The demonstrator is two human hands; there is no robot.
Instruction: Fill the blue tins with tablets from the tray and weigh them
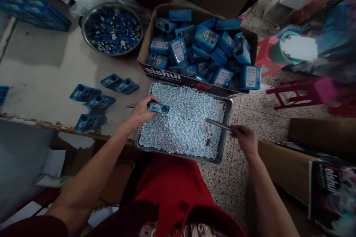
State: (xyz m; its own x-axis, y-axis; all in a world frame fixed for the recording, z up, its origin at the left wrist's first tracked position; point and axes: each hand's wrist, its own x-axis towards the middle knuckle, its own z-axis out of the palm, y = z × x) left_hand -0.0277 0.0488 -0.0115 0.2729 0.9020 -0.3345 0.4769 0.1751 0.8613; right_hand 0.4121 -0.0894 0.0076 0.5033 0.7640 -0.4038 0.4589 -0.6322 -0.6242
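Note:
A metal tray (pixel 228 126) holds a heap of small light blue and white candies (pixel 178 118). Over its left side, my left hand (pixel 143 111) grips a small blue box (pixel 158 107), with a dark round hole at its right end. My right hand (pixel 246 139) is closed around the handle of a long grey metal utensil (pixel 219 124) at the tray's right rim. The utensil's far end meets the candies, so its exact shape cannot be told. Small patches of bare tray bottom show near that end.
A carton (pixel 178 76) full of blue boxes stands just beyond the tray. Several blue boxes (pixel 89 122) lie on the table (pixel 55 66) at left. Behind them is a metal bowl (pixel 83 33) of blue and silver discs. A pink stool (pixel 311 92) stands on the floor at right.

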